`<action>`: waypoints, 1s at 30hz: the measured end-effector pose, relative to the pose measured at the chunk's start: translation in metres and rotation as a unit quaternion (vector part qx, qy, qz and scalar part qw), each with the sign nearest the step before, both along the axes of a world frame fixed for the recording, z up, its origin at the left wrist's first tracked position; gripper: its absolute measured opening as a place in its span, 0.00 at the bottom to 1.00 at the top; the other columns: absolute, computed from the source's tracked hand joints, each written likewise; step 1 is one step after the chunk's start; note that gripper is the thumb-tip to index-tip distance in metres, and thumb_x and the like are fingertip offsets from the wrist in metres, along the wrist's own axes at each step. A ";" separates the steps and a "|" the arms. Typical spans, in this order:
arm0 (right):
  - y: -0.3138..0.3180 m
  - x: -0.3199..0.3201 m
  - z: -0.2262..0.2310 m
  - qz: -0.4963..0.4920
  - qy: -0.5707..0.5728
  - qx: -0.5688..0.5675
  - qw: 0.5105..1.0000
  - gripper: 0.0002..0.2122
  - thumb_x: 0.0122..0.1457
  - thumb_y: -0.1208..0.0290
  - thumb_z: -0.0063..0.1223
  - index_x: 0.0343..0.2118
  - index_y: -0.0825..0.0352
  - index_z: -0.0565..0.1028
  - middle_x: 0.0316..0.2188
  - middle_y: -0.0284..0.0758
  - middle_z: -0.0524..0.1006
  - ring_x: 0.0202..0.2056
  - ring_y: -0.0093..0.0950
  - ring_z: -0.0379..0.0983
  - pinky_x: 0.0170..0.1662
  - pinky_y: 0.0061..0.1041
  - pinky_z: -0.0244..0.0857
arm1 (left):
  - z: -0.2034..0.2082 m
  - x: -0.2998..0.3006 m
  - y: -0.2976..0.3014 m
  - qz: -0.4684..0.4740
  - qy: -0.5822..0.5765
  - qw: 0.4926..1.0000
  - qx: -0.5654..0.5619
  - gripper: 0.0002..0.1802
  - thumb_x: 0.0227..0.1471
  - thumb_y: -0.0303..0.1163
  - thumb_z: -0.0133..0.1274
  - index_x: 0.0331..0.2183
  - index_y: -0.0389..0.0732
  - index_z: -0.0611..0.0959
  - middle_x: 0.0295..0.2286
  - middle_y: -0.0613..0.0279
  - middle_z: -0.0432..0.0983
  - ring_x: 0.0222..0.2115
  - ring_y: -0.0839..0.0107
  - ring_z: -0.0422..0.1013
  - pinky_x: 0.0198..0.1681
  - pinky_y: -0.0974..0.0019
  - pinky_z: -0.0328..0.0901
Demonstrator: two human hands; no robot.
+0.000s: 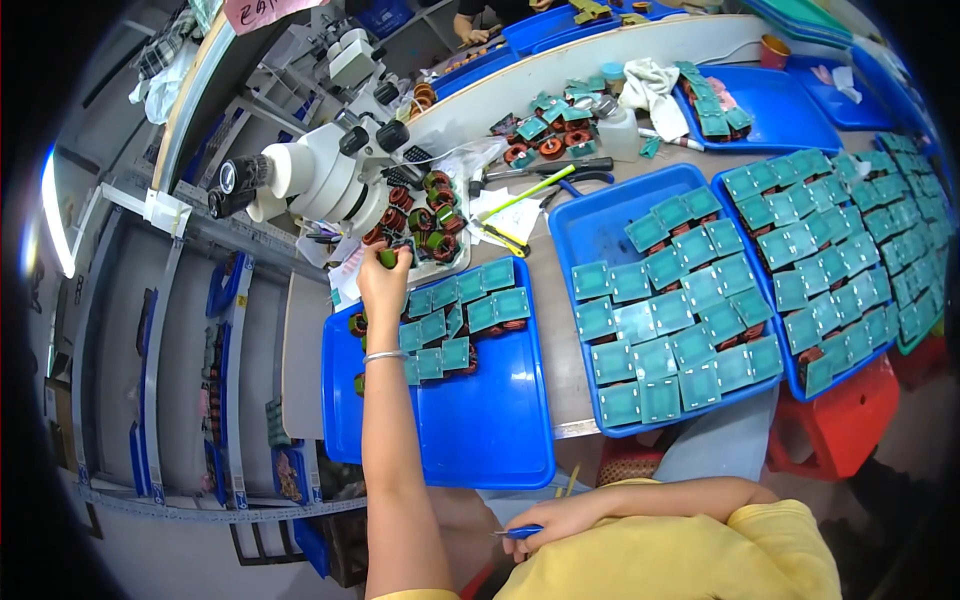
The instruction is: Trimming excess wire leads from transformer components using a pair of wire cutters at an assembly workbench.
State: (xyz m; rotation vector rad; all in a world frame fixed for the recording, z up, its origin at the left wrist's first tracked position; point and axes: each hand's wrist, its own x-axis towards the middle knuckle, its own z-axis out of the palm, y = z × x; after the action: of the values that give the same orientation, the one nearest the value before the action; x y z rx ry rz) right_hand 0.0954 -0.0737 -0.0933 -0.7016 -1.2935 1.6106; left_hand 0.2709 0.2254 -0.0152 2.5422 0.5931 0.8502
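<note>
My left hand (383, 283), with a bracelet at its wrist, reaches out to the pale tray (458, 262) of wire-wound coils below the microscope. Its fingers are closed on a green wire-wound coil (388, 258). Red and green coils (438, 218) lie heaped beside it. Close to my body, my right hand (555, 522) holds a small blue-handled tool (525, 531) with a thin metal tip; its kind is not clear. Under my left forearm sits a blue tray (480, 420) with teal square boards (497, 305) on coils in its far half.
A white microscope (320, 175) stands at the back left. Two blue trays (590, 215) (790, 375) full of teal boards stand to the right, above a red stool (840, 425). Pliers (585, 182), a yellow cutter (505, 240) and a white bottle (620, 135) lie farther back. A co-worker's hand (472, 33) shows beyond the partition.
</note>
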 end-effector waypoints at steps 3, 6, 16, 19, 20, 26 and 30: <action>-0.002 0.005 -0.006 -0.012 0.022 -0.029 0.999 0.14 0.58 0.68 0.42 0.43 0.70 0.67 0.39 0.37 0.74 0.43 0.25 0.69 0.46 0.23 0.62 | -0.002 -0.001 0.014 0.001 0.046 0.996 0.077 0.23 0.37 0.39 0.59 0.33 0.31 0.76 0.27 0.44 0.76 0.30 0.52 0.73 0.35 0.59 0.66; -0.001 0.005 -0.006 0.001 0.032 -0.028 0.999 0.14 0.58 0.67 0.42 0.43 0.71 0.67 0.39 0.38 0.74 0.43 0.25 0.69 0.46 0.23 0.61 | -0.009 0.001 0.031 -0.003 0.107 0.991 0.077 0.25 0.36 0.40 0.59 0.33 0.31 0.76 0.27 0.43 0.75 0.30 0.51 0.73 0.36 0.59 0.66; 0.003 0.008 -0.022 -0.025 0.030 -0.033 0.999 0.14 0.59 0.66 0.41 0.43 0.70 0.67 0.38 0.38 0.74 0.42 0.25 0.69 0.45 0.23 0.62 | -0.026 0.022 0.025 -0.022 0.190 0.980 0.058 0.27 0.32 0.39 0.62 0.34 0.29 0.77 0.29 0.40 0.75 0.33 0.51 0.73 0.37 0.59 0.66; 0.002 0.009 -0.017 -0.024 0.029 -0.040 0.999 0.14 0.58 0.65 0.42 0.42 0.70 0.67 0.38 0.38 0.75 0.42 0.25 0.69 0.45 0.23 0.62 | -0.032 0.025 0.030 -0.030 0.198 0.976 0.090 0.27 0.32 0.38 0.63 0.34 0.29 0.77 0.28 0.40 0.75 0.32 0.50 0.72 0.37 0.58 0.66; 0.002 0.009 -0.015 -0.019 0.027 -0.047 0.998 0.14 0.58 0.66 0.42 0.42 0.70 0.67 0.38 0.38 0.75 0.42 0.25 0.69 0.45 0.24 0.62 | -0.034 0.027 0.033 -0.027 0.199 0.976 0.089 0.27 0.32 0.38 0.63 0.34 0.29 0.77 0.28 0.40 0.75 0.32 0.50 0.72 0.37 0.58 0.66; 0.003 0.007 -0.018 -0.026 0.025 -0.059 0.998 0.14 0.58 0.67 0.41 0.42 0.71 0.67 0.38 0.38 0.75 0.42 0.25 0.69 0.45 0.23 0.62 | -0.045 0.038 0.034 0.010 0.121 0.992 0.042 0.25 0.34 0.39 0.63 0.33 0.31 0.77 0.28 0.41 0.75 0.32 0.49 0.71 0.38 0.57 0.65; 0.003 0.004 -0.019 -0.025 0.036 -0.056 0.997 0.13 0.58 0.67 0.41 0.42 0.71 0.67 0.37 0.38 0.75 0.41 0.24 0.70 0.45 0.23 0.62 | -0.042 0.029 0.039 0.017 0.122 0.990 0.063 0.22 0.37 0.37 0.62 0.33 0.32 0.77 0.31 0.43 0.73 0.35 0.48 0.69 0.40 0.57 0.64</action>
State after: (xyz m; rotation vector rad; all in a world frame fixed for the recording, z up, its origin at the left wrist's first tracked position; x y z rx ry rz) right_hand 0.0998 -0.0705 -0.1126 -0.7332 -1.1324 1.6618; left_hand 0.3002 0.2639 -0.0570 2.7816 0.6786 0.6098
